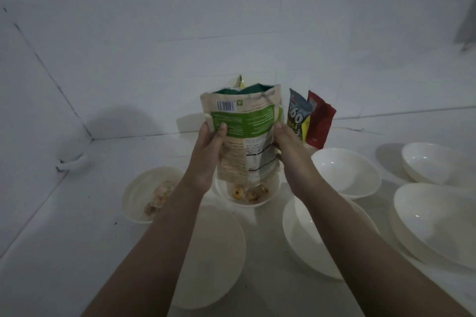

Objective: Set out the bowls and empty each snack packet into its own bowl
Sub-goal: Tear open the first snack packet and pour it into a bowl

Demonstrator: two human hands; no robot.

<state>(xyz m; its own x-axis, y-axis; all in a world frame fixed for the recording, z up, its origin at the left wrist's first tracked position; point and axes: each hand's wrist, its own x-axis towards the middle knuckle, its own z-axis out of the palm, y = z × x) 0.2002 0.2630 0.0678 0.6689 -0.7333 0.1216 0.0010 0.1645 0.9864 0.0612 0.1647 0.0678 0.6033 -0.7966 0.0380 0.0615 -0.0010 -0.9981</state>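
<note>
- Both hands are gripping the green-and-tan snack packet [243, 134] by its side edges — left hand [208, 154] with thumb across the printed face, right hand [288, 152] curled round the opposite edge.
- Packet is being held inverted, mouth down, directly over the small middle bowl [247, 194]; a few round yellow snack pieces [248, 192] are lying in that bowl.
- Far-left bowl [148, 194] is already holding pale snack pieces; near bowl [208, 260] and the bowls on the right [345, 171] are looking empty.
- Further packets — a blue-and-yellow one [300, 116] and a red one [319, 121] — are standing against the wall behind, awaiting their turn.
- Whether the packet is fully drained is unclear; its lower end is dim and partly blocking the bowl, though the body is looking fairly flat.
- Judgement for doing this step well: keeping the mouth centred and low over the rim so pieces are not bouncing onto the worktop [77, 213]; squeezing the side edges gently to keep the mouth open; giving short shakes rather than one hard jolt; checking the corners before setting the packet aside.
</note>
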